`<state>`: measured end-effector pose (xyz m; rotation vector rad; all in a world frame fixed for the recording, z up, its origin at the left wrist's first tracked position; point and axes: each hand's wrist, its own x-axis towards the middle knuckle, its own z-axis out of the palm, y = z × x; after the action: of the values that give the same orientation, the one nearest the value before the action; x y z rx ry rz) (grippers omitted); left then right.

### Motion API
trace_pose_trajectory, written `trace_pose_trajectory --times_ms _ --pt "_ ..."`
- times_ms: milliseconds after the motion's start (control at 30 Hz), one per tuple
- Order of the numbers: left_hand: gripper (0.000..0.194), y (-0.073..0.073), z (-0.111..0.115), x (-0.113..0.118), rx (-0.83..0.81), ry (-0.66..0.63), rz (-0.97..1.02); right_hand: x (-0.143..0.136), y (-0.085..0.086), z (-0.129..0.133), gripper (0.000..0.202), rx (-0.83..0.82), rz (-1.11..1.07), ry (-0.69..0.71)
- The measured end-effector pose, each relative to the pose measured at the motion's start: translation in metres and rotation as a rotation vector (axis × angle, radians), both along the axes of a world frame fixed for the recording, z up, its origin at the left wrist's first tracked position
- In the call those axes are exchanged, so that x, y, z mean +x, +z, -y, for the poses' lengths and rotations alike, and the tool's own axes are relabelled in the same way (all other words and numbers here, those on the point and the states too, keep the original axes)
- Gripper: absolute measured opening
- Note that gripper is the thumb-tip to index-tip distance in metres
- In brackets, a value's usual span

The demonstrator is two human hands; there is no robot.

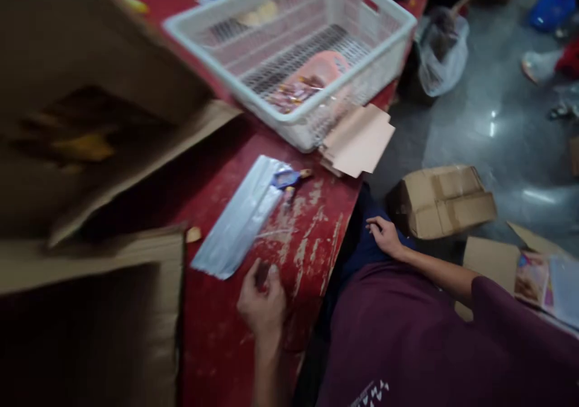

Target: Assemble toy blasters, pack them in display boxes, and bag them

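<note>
My left hand (pixel 265 301) is over the red table (pixel 212 334), fingers curled in toward the thumb. A dark patch shows between thumb and fingers; whether it is a small object I cannot make out. Just beyond it lies a flat silvery plastic packet (pixel 239 220). Blue-handled scissors or a similar small tool (pixel 286 179) rest at the packet's far end, blurred. My right hand (pixel 384 237) lies on my dark blue trouser leg (pixel 362 247), fingers loosely apart and holding nothing visible.
A white plastic basket (pixel 289 117) holds a pink tray (pixel 323 66) and small wrapped pieces (pixel 296 90). Flat pale card pieces (pixel 359 141) overhang the table edge. Open cardboard boxes (pixel 167 280) crowd the left. A closed carton (pixel 446 202) and a plastic bag (pixel 443 57) stand right.
</note>
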<state>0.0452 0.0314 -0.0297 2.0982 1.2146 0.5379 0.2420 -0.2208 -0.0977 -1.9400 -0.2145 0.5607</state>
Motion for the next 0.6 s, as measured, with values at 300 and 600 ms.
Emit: trace_pose_trajectory --times_ms 300,600 --pt "0.074 -0.064 0.032 0.112 0.286 -0.486 -0.425 0.045 -0.07 0.074 0.034 -0.176 -0.239 -0.577" --pt "0.071 -0.057 0.064 0.117 0.157 -0.529 -0.392 0.076 -0.027 0.046 0.058 -0.114 0.078 -0.166"
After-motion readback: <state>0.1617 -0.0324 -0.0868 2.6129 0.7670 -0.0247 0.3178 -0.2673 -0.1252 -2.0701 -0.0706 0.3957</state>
